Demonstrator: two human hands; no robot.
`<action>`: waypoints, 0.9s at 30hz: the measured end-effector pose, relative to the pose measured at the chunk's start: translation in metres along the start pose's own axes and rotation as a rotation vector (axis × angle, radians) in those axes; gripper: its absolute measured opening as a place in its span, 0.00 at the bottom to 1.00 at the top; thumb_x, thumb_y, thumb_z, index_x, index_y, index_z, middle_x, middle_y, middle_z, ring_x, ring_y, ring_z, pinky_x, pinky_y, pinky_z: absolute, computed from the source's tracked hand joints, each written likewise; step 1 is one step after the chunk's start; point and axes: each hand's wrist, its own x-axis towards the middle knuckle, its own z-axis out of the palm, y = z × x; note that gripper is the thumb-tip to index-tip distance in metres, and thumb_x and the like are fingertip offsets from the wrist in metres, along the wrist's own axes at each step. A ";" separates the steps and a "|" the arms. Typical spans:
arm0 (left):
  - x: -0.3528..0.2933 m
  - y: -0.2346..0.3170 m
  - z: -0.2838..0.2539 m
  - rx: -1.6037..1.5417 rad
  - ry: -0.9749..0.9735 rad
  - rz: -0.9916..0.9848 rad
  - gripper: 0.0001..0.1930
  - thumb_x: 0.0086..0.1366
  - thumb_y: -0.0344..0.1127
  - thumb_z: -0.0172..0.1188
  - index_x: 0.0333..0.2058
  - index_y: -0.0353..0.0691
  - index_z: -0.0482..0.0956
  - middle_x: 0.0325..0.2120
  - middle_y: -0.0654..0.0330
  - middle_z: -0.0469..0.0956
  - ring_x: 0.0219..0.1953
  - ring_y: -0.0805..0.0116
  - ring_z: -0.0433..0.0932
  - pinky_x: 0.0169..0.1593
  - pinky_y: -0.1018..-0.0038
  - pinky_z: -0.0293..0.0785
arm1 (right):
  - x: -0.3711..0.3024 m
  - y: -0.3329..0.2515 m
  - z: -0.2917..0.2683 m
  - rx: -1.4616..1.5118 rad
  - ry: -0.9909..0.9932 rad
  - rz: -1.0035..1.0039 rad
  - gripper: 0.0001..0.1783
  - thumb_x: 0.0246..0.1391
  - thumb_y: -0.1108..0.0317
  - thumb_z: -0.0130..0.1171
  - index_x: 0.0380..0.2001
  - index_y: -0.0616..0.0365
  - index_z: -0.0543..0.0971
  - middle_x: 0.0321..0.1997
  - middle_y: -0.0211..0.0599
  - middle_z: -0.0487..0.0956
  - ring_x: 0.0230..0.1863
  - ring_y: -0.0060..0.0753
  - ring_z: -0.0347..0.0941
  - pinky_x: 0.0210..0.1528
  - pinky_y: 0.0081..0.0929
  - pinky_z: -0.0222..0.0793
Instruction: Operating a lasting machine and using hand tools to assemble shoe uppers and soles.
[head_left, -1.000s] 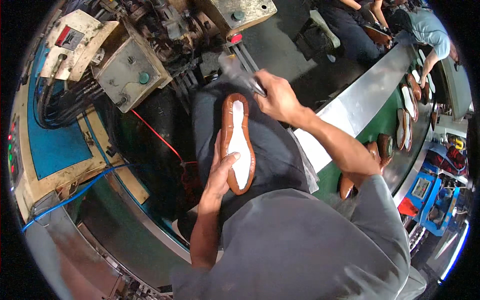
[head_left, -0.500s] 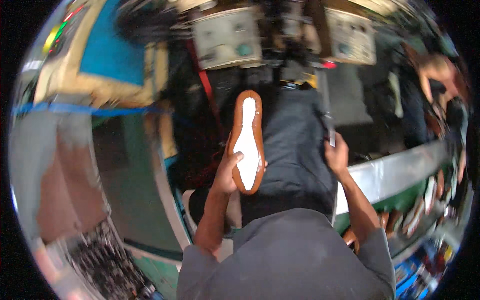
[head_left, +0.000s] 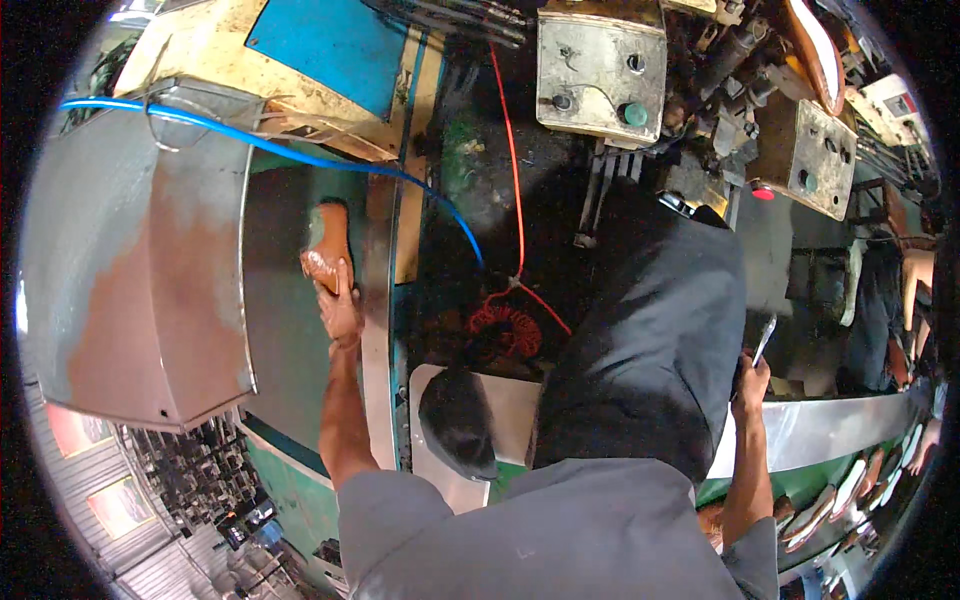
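Observation:
At the left, my left hand [head_left: 341, 312] is on the near end of a brown leather shoe upper [head_left: 332, 240], fingers against its shiny side. The upper is over a dark green conveyor-like surface [head_left: 290, 360] beside a metal hood; whether it rests fully there I cannot tell. Out to the right, my right hand [head_left: 752, 382] is closed around a slim tool with a shiny metal tip [head_left: 766, 335]. Its kind is unclear, since the fingers hide the handle.
The grey hood [head_left: 180, 270] flanks the green surface. A blue hose [head_left: 330, 163] crosses above. Ahead stand control boxes [head_left: 600, 75] with knobs, and a red coiled hose [head_left: 505, 325] hangs below. At right, several shoes [head_left: 850, 490] lie behind a metal rail [head_left: 820, 435]; another person [head_left: 915, 290] is beyond.
The shoe upper, held bottom-up before my body half a second ago, has moved left over the green surface. My view has shifted left. The right hand still holds the tool.

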 end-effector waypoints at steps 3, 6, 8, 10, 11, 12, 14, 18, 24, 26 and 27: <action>0.011 -0.026 0.021 0.217 -0.060 0.008 0.51 0.76 0.36 0.63 0.84 0.84 0.42 0.81 0.23 0.40 0.76 0.18 0.60 0.71 0.35 0.70 | 0.002 0.010 -0.006 0.063 0.028 0.053 0.11 0.71 0.71 0.58 0.51 0.66 0.83 0.42 0.33 0.87 0.40 0.30 0.81 0.45 0.33 0.77; 0.057 -0.057 0.038 0.499 -0.093 -0.022 0.54 0.73 0.31 0.60 0.83 0.87 0.39 0.82 0.24 0.35 0.76 0.17 0.61 0.70 0.35 0.70 | 0.008 0.011 -0.007 0.024 0.107 0.113 0.10 0.71 0.69 0.60 0.48 0.63 0.84 0.40 0.32 0.86 0.36 0.29 0.80 0.41 0.34 0.77; 0.132 -0.068 0.054 0.780 -0.457 -0.140 0.45 0.76 0.37 0.55 0.85 0.63 0.42 0.83 0.35 0.43 0.78 0.21 0.57 0.72 0.34 0.68 | 0.013 0.006 -0.006 0.064 0.032 0.075 0.10 0.71 0.68 0.61 0.47 0.64 0.84 0.37 0.31 0.85 0.33 0.28 0.79 0.38 0.34 0.76; 0.182 -0.065 0.074 0.803 -0.584 -0.033 0.42 0.79 0.42 0.53 0.85 0.46 0.45 0.83 0.45 0.50 0.80 0.28 0.54 0.74 0.34 0.66 | 0.014 0.001 -0.009 0.046 0.054 0.119 0.13 0.72 0.64 0.63 0.46 0.64 0.84 0.32 0.30 0.85 0.25 0.26 0.77 0.28 0.31 0.71; 0.194 -0.058 0.083 0.794 -0.605 0.026 0.42 0.79 0.43 0.53 0.84 0.41 0.47 0.83 0.50 0.54 0.82 0.33 0.53 0.75 0.35 0.65 | 0.009 0.002 -0.015 -0.020 0.059 0.097 0.12 0.71 0.63 0.63 0.46 0.63 0.84 0.31 0.29 0.84 0.25 0.25 0.76 0.28 0.30 0.71; 0.189 -0.051 0.091 0.631 -0.431 -0.016 0.38 0.79 0.43 0.54 0.81 0.41 0.54 0.80 0.52 0.60 0.79 0.40 0.59 0.73 0.40 0.69 | 0.007 0.004 -0.020 -0.073 0.109 0.104 0.12 0.71 0.62 0.64 0.45 0.61 0.85 0.31 0.28 0.82 0.26 0.23 0.75 0.28 0.29 0.70; 0.167 -0.034 0.094 0.392 -0.282 -0.041 0.34 0.77 0.42 0.55 0.77 0.40 0.61 0.74 0.50 0.66 0.73 0.42 0.65 0.70 0.43 0.73 | -0.014 0.022 -0.037 -0.071 0.235 0.062 0.16 0.66 0.55 0.70 0.43 0.59 0.85 0.27 0.25 0.79 0.20 0.19 0.69 0.21 0.27 0.62; 0.139 -0.022 0.033 0.060 -0.191 0.129 0.27 0.75 0.39 0.58 0.68 0.37 0.73 0.62 0.47 0.78 0.60 0.46 0.77 0.64 0.49 0.80 | -0.057 0.109 -0.063 -0.095 0.525 0.001 0.31 0.62 0.57 0.74 0.60 0.70 0.80 0.39 0.42 0.88 0.32 0.30 0.81 0.32 0.33 0.77; 0.150 0.083 0.010 -0.402 -0.148 0.196 0.23 0.80 0.44 0.61 0.59 0.28 0.84 0.52 0.43 0.87 0.51 0.49 0.87 0.57 0.55 0.86 | -0.104 0.199 -0.060 -0.166 0.698 0.193 0.35 0.61 0.63 0.72 0.65 0.69 0.72 0.57 0.61 0.78 0.55 0.56 0.76 0.58 0.50 0.76; 0.136 0.157 0.038 -0.556 -0.195 0.449 0.21 0.81 0.42 0.59 0.59 0.29 0.85 0.54 0.44 0.87 0.52 0.50 0.86 0.56 0.56 0.85 | -0.116 0.194 -0.063 -0.290 0.711 0.100 0.32 0.58 0.62 0.73 0.61 0.67 0.75 0.62 0.68 0.72 0.63 0.66 0.72 0.66 0.56 0.73; 0.125 0.189 0.045 -0.614 -0.218 0.519 0.21 0.82 0.42 0.58 0.59 0.29 0.85 0.54 0.44 0.86 0.52 0.50 0.86 0.56 0.57 0.85 | -0.121 0.189 -0.064 -0.345 0.802 -0.016 0.27 0.58 0.62 0.73 0.57 0.65 0.78 0.61 0.65 0.76 0.64 0.67 0.72 0.68 0.56 0.71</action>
